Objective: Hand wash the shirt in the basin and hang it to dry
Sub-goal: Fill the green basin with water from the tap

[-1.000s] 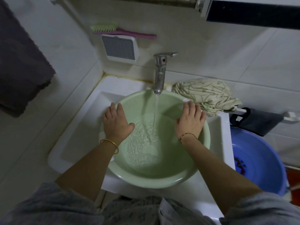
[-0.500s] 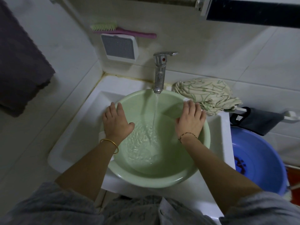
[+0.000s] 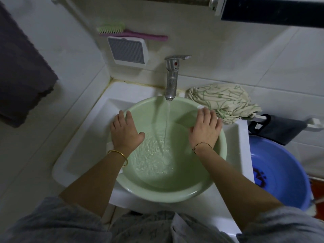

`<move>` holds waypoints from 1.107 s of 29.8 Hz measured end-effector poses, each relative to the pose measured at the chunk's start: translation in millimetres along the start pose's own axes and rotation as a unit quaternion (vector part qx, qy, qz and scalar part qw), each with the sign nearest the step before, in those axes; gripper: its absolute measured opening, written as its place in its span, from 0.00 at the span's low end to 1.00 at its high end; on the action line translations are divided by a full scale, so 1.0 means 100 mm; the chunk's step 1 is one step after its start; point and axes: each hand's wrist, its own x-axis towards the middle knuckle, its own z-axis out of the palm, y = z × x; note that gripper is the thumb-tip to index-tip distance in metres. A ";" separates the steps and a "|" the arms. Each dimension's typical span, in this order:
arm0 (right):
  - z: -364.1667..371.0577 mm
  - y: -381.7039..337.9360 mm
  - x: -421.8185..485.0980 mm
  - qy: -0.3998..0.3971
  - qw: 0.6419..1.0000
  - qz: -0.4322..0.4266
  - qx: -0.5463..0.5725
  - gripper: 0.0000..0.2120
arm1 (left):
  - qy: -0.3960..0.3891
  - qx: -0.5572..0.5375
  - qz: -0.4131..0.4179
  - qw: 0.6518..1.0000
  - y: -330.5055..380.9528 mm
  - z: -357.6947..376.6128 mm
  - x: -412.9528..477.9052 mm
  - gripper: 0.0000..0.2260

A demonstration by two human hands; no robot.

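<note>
The left hand (image 3: 125,131) and right hand (image 3: 205,128) lie flat, fingers straight, on the basin (image 3: 157,197) rim. It overhangs the front edge of the sink (image 3: 84,137) and may tip as the tap (image 3: 171,81) fills it.

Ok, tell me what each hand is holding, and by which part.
Nothing is gripped outright. The left hand lies on the left rim of the green basin, the right hand on its far-right rim, fingers draped over the edge.

basin (image 3: 163,195) in sink (image 3: 82,141) under tap (image 3: 171,81); shirt (image 3: 222,100) on sink ledge, right of tap; tub (image 3: 280,172) right of sink.
</note>
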 end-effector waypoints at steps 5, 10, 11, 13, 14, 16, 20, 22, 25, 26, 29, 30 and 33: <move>0.00 0.01 0.00 0.000 1.000 0.000 0.002 0.34 | 0.007 -0.004 -0.002 1.000 0.00 0.00 0.00 0.41; 0.00 0.01 0.00 0.000 1.000 0.001 0.008 0.34 | 0.005 -0.004 0.000 1.000 0.00 0.00 0.00 0.41; 0.01 0.01 0.00 -0.001 1.000 0.001 0.007 0.34 | 0.005 -0.003 0.000 1.000 0.00 0.00 0.00 0.41; 0.00 0.01 0.00 0.000 1.000 0.001 0.006 0.34 | 0.006 -0.001 0.000 1.000 0.00 0.00 0.00 0.41; 0.00 0.01 0.00 0.001 1.000 0.001 0.006 0.34 | 0.005 0.000 0.000 1.000 0.00 0.00 0.00 0.41; 0.00 0.01 0.00 -0.002 1.000 0.001 0.005 0.34 | 0.001 0.003 0.000 1.000 0.00 0.00 0.00 0.41; 0.00 0.01 0.00 -0.004 1.000 0.001 0.006 0.34 | 0.000 0.004 -0.001 1.000 0.00 -0.01 0.00 0.41; 0.00 0.01 0.00 -0.006 1.000 0.001 0.003 0.34 | 0.001 0.002 -0.001 1.000 0.00 0.00 0.00 0.41; 0.00 0.01 0.00 -0.007 1.000 0.002 0.000 0.34 | 0.005 -0.003 0.000 1.000 0.00 0.00 0.00 0.41; 0.00 0.01 0.00 -0.006 1.000 0.003 0.000 0.34 | 0.004 -0.003 0.000 1.000 0.00 0.00 0.00 0.41; -0.01 0.01 0.00 -0.008 1.000 0.001 -0.001 0.34 | 0.001 0.003 -0.001 1.000 0.00 -0.01 0.00 0.41; 0.00 0.01 0.01 -0.009 1.000 0.001 -0.002 0.34 | 0.001 0.003 -0.001 1.000 0.00 -0.01 0.00 0.41; 0.00 0.01 0.00 -0.001 1.000 0.003 0.004 0.34 | 0.002 0.004 -0.001 1.000 0.01 -0.01 0.00 0.41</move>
